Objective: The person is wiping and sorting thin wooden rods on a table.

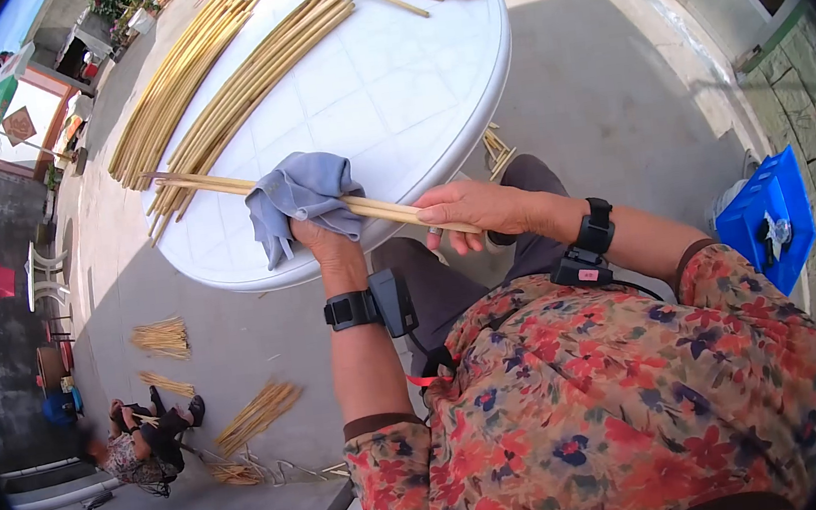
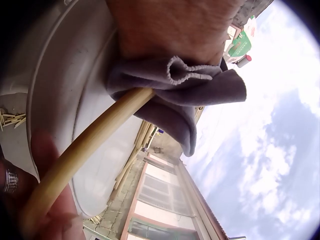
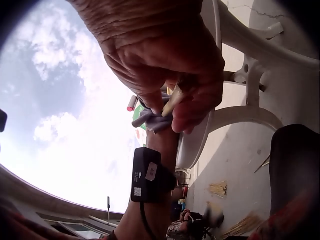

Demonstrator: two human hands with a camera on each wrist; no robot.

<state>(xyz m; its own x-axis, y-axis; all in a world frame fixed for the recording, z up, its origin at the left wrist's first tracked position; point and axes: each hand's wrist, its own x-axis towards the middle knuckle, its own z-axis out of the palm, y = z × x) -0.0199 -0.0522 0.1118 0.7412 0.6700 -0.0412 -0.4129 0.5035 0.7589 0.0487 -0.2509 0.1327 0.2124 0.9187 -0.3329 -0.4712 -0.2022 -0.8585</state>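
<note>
Cloth point(image 1: 305, 191) blue-grey; sticks point(image 1: 393, 212) pale yellow; tabletop point(image 1: 409, 84) white; shirt point(image 1: 596, 405) tan, red-flowered; crate point(image 1: 788, 181) blue.

I see a short-sleeved floral top point(image 1: 586, 406), red and blue blooms on tan, its brown cuffs point(image 1: 382, 423) well back from both grips. Just behind each grip, a black strap point(image 1: 349, 310) carries a dark camera box point(image 1: 393, 302) with pink sticker point(image 3: 152, 171) and black cable point(image 1: 638, 289). The right hand point(image 1: 473, 205) wears a banded silver ring point(image 2: 11, 181).
</note>
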